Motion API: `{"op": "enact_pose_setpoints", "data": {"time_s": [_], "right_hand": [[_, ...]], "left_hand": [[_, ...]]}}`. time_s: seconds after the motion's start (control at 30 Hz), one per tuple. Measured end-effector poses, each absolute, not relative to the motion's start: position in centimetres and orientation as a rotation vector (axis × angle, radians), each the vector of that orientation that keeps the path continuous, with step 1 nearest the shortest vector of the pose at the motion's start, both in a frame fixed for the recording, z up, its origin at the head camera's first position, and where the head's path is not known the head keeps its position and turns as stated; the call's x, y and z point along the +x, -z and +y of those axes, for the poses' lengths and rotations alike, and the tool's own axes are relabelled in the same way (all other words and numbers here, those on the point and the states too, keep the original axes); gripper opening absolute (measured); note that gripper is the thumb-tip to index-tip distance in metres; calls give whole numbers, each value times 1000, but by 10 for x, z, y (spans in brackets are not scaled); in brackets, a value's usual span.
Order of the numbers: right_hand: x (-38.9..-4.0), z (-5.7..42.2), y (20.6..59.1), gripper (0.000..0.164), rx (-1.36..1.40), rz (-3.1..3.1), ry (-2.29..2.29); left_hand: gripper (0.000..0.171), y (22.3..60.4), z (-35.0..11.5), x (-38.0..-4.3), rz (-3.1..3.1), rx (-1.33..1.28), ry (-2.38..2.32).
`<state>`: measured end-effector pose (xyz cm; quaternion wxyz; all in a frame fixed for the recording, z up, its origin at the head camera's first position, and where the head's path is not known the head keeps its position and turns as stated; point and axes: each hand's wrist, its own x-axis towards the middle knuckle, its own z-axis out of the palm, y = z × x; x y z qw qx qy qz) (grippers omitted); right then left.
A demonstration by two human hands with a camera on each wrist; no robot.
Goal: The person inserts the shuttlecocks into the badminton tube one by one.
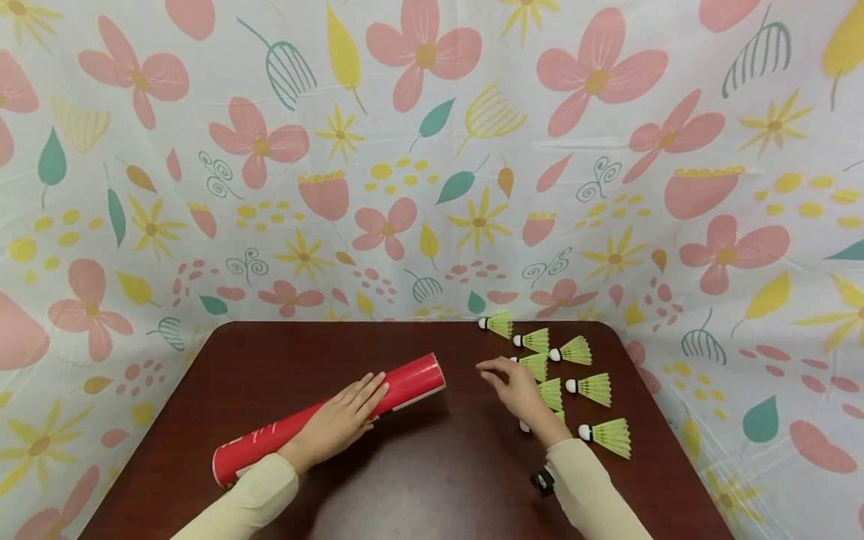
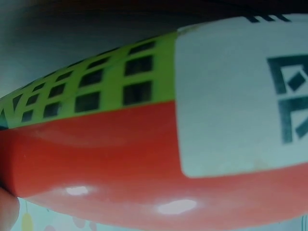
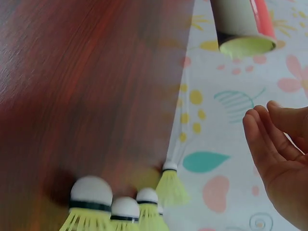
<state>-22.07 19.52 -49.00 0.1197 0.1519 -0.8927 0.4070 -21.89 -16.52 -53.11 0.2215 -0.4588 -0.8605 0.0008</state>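
A long red shuttlecock tube (image 1: 412,379) slants across the left and middle of the table. My left hand (image 1: 340,420) grips it around the middle, fingers over the top. In the left wrist view the tube (image 2: 96,159) fills the frame, with a white label and a green checked band. Its end (image 3: 248,45) faces right, and yellow-green shows inside. My right hand (image 1: 516,390) is between the tube and several yellow shuttlecocks (image 1: 594,390), thumb close to the fingertips and nothing held. In the right wrist view the right hand (image 3: 284,149) is empty, with loosely bent fingers.
The shuttlecocks lie in loose rows at the table's right side, corks mostly pointing left; one shuttlecock (image 1: 499,325) lies at the far edge. My right forearm covers part of the nearer ones. A floral cloth (image 1: 405,247) hangs behind the dark brown table (image 1: 270,345).
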Motion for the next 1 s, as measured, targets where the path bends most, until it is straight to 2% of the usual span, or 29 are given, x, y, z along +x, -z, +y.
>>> {"op": "enact_pose_setpoints", "data": {"time_s": [0.43,1.0], "right_hand": [[-202,236,490,25,268,-2598,-1260],[-186,276,500,24,109,-2597,-1202]], "left_hand": [[94,534,-166,-221,-2351,-1268,5],[93,534,-169,-218,-2371,-1247,-2]]}}
